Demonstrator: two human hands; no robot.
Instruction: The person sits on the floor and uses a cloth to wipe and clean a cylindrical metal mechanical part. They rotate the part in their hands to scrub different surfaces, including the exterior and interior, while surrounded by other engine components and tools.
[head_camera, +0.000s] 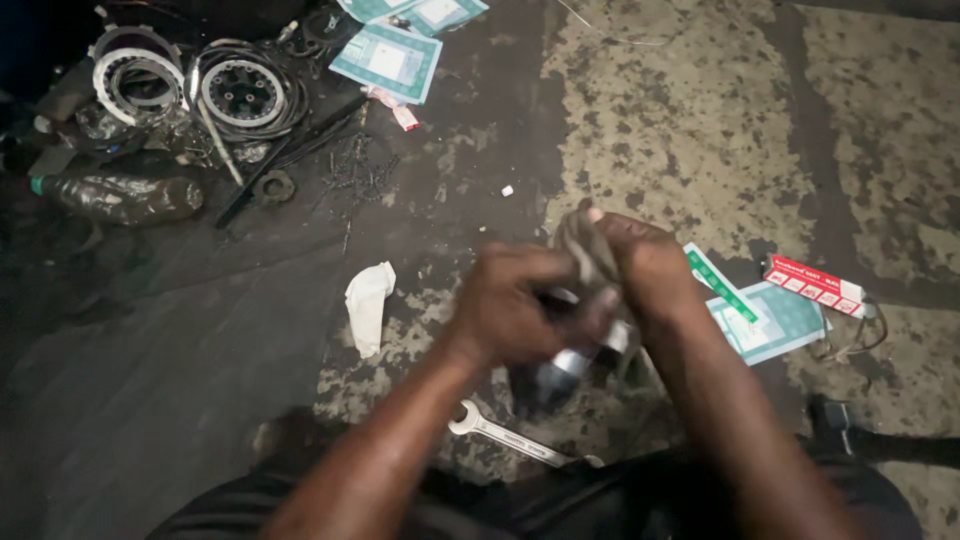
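Both my hands meet in the middle of the head view over a stained concrete floor. My left hand (510, 305) is closed around a small metal part (568, 365) with a shiny cylindrical end. My right hand (650, 265) grips a dirty grey rag (583, 245) and presses it against the same part. The part is mostly hidden by my fingers and blurred. A steel spanner (510, 435) lies on the floor just below my hands.
A crumpled white cloth (368, 305) lies to the left. Clutch plates and rings (240, 92), a dark plastic bottle (125, 195) and loose bolts sit at the upper left. Teal cartons (388, 60) lie at the top, another carton (775, 320) and a red box (815, 285) at the right.
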